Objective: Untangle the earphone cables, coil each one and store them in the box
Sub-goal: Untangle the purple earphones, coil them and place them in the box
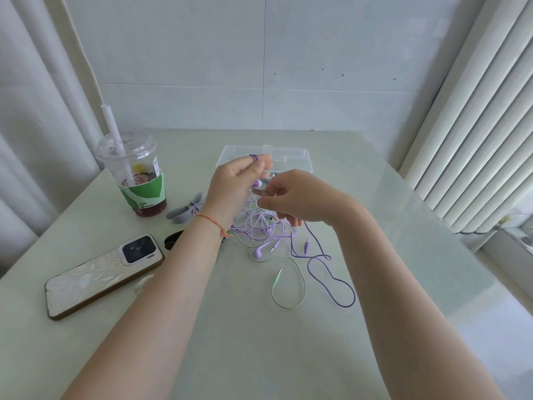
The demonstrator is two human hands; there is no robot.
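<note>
**Hands raised over the cables**

Left hand (pixel 239 180) is curled, purple cable wound on a fingertip. Right hand (pixel 297 197) is pinched on a strand. Cables (pixel 259 229) are tangled on the table (pixel 259 342) just beneath both hands; the box (pixel 294 157) is seen behind them.

Iced drink cup (pixel 138 176) with straw stood on worktop (pixel 259 342); phone (pixel 101 277) lay nearer, grey cable ties (pixel 187 210) beside cup.

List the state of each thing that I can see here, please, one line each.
Earphone cables: tangled, uncoiled.
Clear box: open.
Drink cup: upright, lidded, straw in.
Phone: lying face down.
Left hand: pinching a purple cable.
Right hand: pinching a cable.
</note>
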